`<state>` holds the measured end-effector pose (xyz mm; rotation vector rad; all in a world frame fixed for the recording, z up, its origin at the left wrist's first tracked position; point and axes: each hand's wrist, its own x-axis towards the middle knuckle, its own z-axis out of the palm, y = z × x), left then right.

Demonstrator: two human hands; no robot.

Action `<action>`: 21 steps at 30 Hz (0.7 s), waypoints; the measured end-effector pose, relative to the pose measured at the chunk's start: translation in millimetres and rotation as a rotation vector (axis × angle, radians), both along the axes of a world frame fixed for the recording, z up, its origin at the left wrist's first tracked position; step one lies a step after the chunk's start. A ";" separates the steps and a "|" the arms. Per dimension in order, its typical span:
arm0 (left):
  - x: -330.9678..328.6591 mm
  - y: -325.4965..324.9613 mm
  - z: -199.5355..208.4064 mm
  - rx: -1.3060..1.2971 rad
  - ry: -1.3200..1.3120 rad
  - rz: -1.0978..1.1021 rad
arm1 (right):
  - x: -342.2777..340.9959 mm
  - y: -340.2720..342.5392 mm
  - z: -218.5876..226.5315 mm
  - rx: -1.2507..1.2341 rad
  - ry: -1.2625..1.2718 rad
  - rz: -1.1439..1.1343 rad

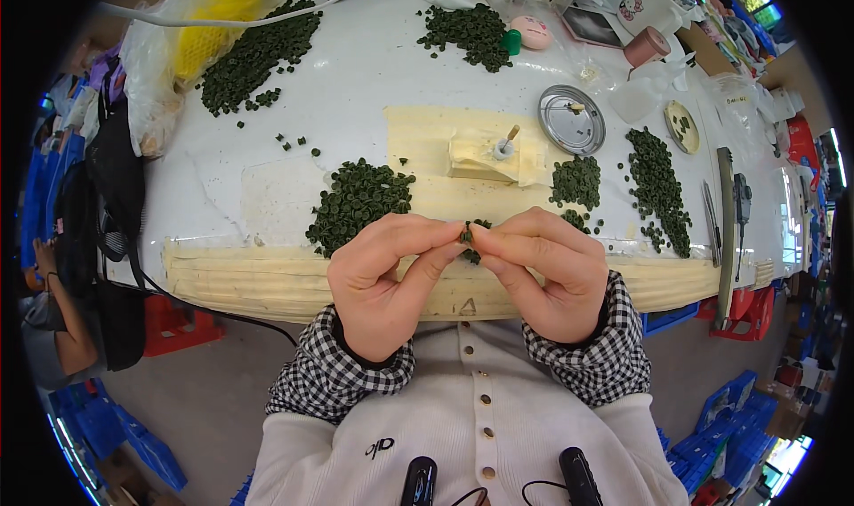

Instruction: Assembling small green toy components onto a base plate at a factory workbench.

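Just above the table's front edge, my left hand (382, 279) and my right hand (551, 270) meet, thumbs and forefingers pinched on a small dark green plastic piece (466, 235). The fingertips cover much of it, so I cannot tell whether it is one part or two joined. Close by my left hand lies a heap of small round green pieces (360, 205). Beyond my right hand is a pile of flatter green pieces (576, 182). Straight ahead stands a tape-covered block (480, 161) with a small white cup (503, 149) on it and a brown stick (511, 134) rising from the cup.
A round metal lid (571, 141) lies right of the block. Farther right are another green heap (658, 190), a yellowish dish (680, 141) and tweezers (711, 223). More green heaps (258, 61) lie at the back, beside a plastic bag (156, 88). Yellow tape (240, 279) covers the front edge.
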<state>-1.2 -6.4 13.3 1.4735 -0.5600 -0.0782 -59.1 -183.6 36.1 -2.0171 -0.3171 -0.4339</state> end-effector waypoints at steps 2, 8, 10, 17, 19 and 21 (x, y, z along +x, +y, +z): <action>0.1 0.0 -0.1 0.001 -0.006 0.001 | -1.0 0.9 3.6 0.009 0.036 0.003; -0.1 -0.1 -0.2 -0.001 -0.003 0.000 | 0.0 -0.8 0.6 -0.004 0.006 0.009; -0.1 0.1 -0.5 -0.001 0.001 -0.003 | -0.4 -1.0 -0.2 -0.005 0.009 0.007; 1.1 -0.8 1.2 0.033 -0.049 -0.022 | 1.6 -1.8 0.7 0.007 -0.002 -0.047; 2.5 -1.0 -0.1 0.042 -0.089 -0.043 | 1.7 -1.5 0.2 0.019 0.002 -0.064; 3.0 -1.2 1.2 0.043 -0.087 -0.056 | 2.1 -1.2 0.2 0.027 0.000 -0.069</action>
